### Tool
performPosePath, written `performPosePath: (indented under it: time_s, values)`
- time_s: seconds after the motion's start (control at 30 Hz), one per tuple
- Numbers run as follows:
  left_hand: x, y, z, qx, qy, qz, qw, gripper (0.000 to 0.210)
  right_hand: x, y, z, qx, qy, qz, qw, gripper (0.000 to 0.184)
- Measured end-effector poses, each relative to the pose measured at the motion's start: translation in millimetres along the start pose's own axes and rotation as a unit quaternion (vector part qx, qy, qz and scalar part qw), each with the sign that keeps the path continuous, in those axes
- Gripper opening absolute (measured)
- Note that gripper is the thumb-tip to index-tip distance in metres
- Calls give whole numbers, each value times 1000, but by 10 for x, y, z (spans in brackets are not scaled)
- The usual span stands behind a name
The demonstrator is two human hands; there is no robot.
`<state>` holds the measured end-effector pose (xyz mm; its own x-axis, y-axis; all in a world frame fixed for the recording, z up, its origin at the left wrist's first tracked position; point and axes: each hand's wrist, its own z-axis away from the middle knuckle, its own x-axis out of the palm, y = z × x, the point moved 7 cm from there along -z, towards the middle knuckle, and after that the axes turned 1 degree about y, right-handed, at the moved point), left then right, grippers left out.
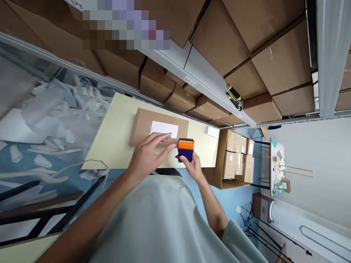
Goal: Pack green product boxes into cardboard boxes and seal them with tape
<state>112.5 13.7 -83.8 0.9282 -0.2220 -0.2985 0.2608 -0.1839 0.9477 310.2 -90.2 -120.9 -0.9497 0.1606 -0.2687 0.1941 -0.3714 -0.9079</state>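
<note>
A closed brown cardboard box lies on the pale yellow table. A white label is on its top face. My left hand is over the near side of the box, fingers stretched out and thumb apart, by the label's lower edge; it holds nothing. In my right hand is a dark-blue and orange block-shaped tool, gripped between thumb and fingers just right of the box. Its exact kind is unclear. Whether my left fingertips touch the label I cannot tell.
Shelves with cartons rise behind the table; two yellow-black utility knives lie on one shelf. A small white box sits at the table's right end. Right of it stands a large open carton of smaller boxes. Foam scraps pile up left.
</note>
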Motion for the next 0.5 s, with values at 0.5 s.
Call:
performPosePath:
  time_s: [0.5]
  values:
    - [510, 778, -2, 92, -144, -33, 985, 43, -849, 18, 194, -218, -69, 306, 924, 38]
